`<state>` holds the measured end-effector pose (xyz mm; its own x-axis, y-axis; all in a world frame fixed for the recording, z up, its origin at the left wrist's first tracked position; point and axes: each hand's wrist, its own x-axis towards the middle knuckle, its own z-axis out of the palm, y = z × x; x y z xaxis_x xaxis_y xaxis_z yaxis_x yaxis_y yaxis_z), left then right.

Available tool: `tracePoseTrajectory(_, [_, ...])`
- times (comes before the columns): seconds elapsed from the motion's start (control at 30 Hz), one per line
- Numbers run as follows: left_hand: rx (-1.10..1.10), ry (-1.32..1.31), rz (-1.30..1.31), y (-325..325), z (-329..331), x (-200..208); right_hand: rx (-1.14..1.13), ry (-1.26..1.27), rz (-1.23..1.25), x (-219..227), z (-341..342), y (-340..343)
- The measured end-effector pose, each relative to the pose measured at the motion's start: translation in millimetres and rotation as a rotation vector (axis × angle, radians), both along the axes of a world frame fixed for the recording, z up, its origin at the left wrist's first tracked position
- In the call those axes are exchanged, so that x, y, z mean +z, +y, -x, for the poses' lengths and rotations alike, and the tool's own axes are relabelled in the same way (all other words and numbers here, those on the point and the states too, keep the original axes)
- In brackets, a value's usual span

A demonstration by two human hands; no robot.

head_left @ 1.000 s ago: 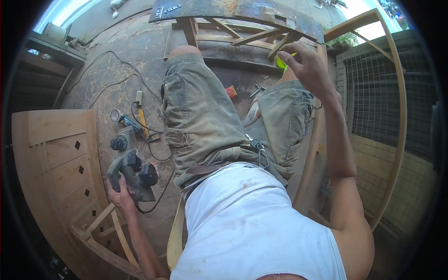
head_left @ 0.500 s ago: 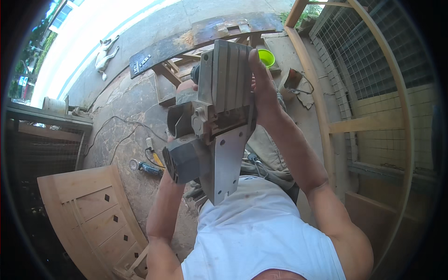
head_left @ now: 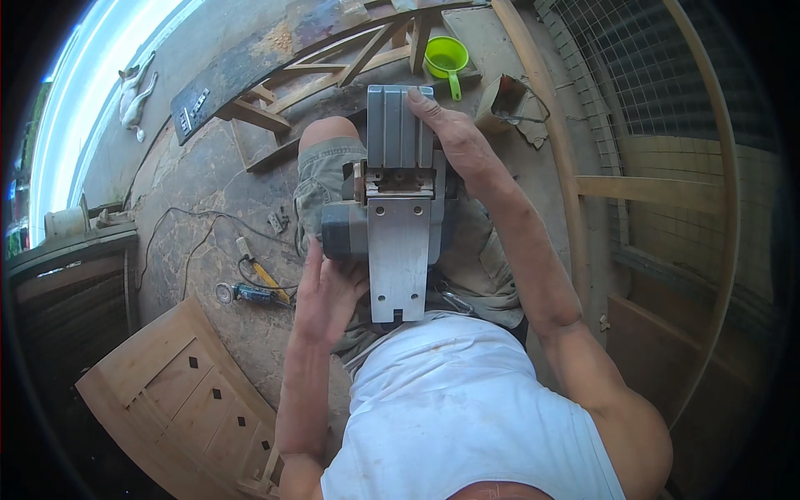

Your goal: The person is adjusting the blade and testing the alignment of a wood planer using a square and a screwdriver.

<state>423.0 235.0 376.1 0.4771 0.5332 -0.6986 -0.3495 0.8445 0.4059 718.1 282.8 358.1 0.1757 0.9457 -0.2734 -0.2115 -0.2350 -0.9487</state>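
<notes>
An electric hand planer lies sole-up over my lap, its grooved front shoe pointing away from me. Its flat metal rear sole faces up, with the cutter slot between the two plates. My right hand grips the front end, thumb on top of the shoe and the other fingers hidden beneath. At the rear left side, under the dark housing, my left hand supports the body; its fingertips go out of sight below the planer.
An angle grinder and a cord lie on the floor at left, near a wooden door panel. Ahead stand a low workbench, a green dipper and a metal can. A wooden frame rises at right. A dog lies farther off.
The planer has come down toward my lap and turned from a tilt to lie straight, its sole now facing up. My left hand has come into sight beside it.
</notes>
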Motion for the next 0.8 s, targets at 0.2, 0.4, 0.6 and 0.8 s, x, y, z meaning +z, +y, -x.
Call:
tracePoseTrajectory(0.2, [-0.568, 0.793, -0.433, 3.4, 53.1, 17.9, 0.220, -0.335, -0.064, 2.1, 46.8, 41.2])
tracePoseTrajectory(0.4, [-0.015, 1.125, -1.194, 26.8, -1.6, -14.7, 0.167, -0.725, -0.073, -19.5, 30.7, 61.3])
tracePoseTrajectory(0.6, [-0.050, 0.997, -1.068, 52.3, 10.1, -31.4, 0.104, -0.316, 0.159, -3.2, -11.0, -24.9])
tracePoseTrajectory(0.8, [-0.187, 0.633, -0.893, 100.0, -12.4, -18.8, 0.098, -0.473, -0.072, -1.3, 18.9, -33.5])
